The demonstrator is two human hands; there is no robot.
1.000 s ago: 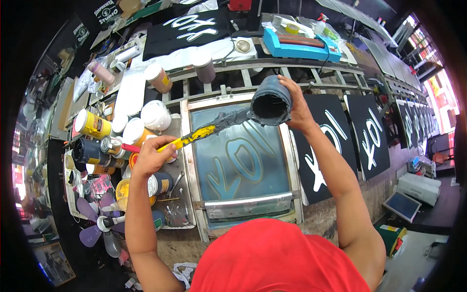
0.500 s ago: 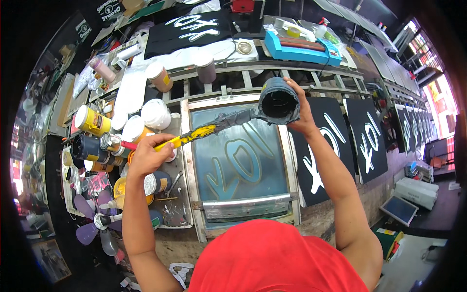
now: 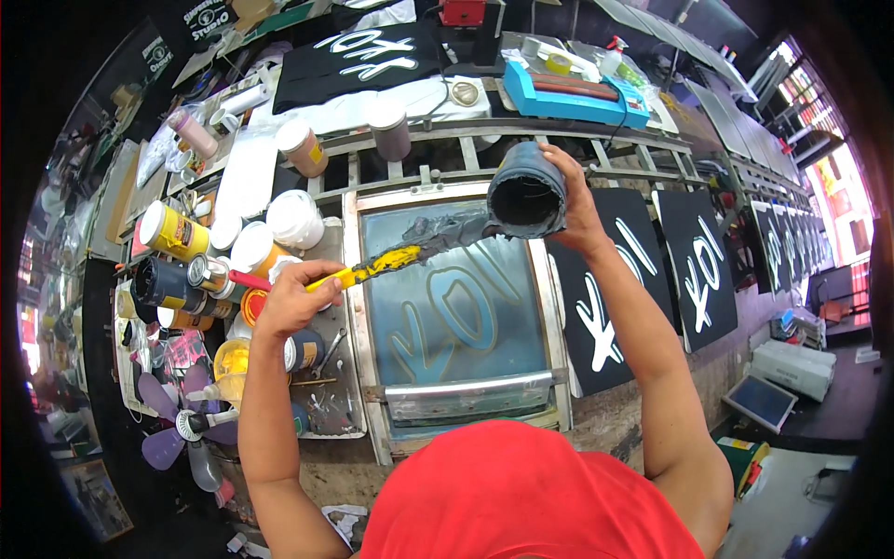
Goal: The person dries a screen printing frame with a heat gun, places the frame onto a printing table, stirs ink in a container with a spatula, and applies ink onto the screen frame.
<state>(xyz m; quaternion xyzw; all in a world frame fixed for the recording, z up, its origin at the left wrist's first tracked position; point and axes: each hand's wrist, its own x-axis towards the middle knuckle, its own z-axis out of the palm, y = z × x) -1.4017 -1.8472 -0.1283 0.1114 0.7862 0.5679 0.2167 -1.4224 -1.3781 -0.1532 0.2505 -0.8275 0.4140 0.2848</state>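
Note:
My left hand [image 3: 296,300] is wrapped round the yellow handle of an ink spatula [image 3: 402,257]. Dark ink coats the spatula's blade, whose far end meets the mouth of a dark ink tub [image 3: 531,164]. My right hand [image 3: 579,210] grips that tub from its right side, tilting its ink-smeared opening towards me. Both are above the far part of a framed printing screen [image 3: 556,307]. On its blue-grey mesh, stencilled letter shapes show, and dark ink [image 3: 438,225] lies near the far edge. A metal squeegee-like bar [image 3: 470,399] rests across the near end.
Ink tubs [image 3: 175,231] and jars crowd the left, beside a metal tray [image 3: 326,410] and a purple-bladed fan [image 3: 182,427]. Black panels with white lettering [image 3: 610,289] lie to the right. Beyond the screen run metal rails [image 3: 456,174], with a blue machine [image 3: 573,98] behind them.
The tub has shifted slightly left and its mouth faces me a little more. My left hand and the spatula have moved slightly, and more dark ink shows at the mesh's far edge.

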